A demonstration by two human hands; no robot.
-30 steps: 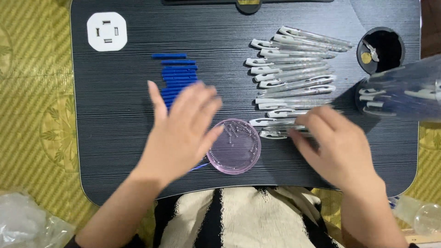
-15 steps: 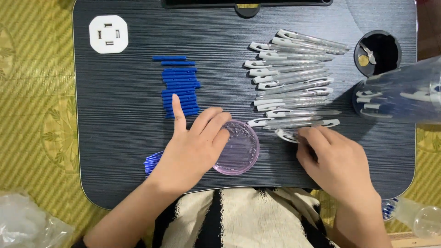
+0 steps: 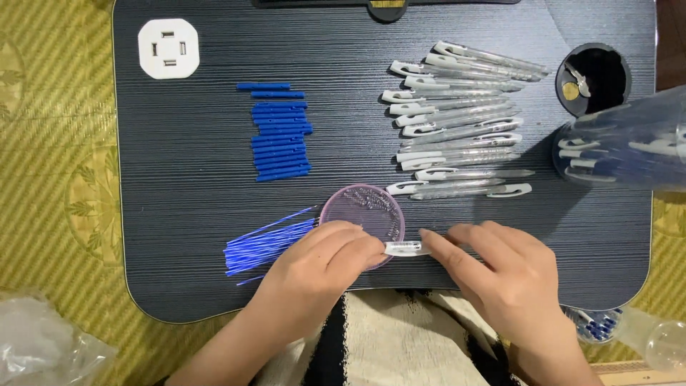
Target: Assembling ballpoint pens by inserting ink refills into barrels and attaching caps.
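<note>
Head view, looking down on a dark lap desk (image 3: 179, 214). Both hands meet at the near edge, centre. A clear pen barrel (image 3: 404, 248) lies crosswise between them: L hand (image 3: 318, 268) has thumb & forefinger closed on the barrel's left end, R hand (image 3: 500, 275) has fingertips closed on its right end. Only the short white mid-section shows; the rest is hidden under the fingers. Barrel sits just in front of, & partly over, the near rim of a round pink dish (image 3: 361, 211) holding tiny springs; L knuckles overlap the dish's lower edge.

Just left of the L hand: fan of thin blue refills (image 3: 268, 243), tips toward the dish. Further back, left-centre: stack of short blue caps (image 3: 281, 136) in a column. Back right: row of clear barrels w/ white clips (image 3: 457, 121), laid roughly parallel. Far right: black cup hole (image 3: 593, 75) w/ small bits inside; next to it a clear jar (image 3: 629, 146) on its side w/ finished pens. White square socket (image 3: 168, 48) at back-left corner
</note>
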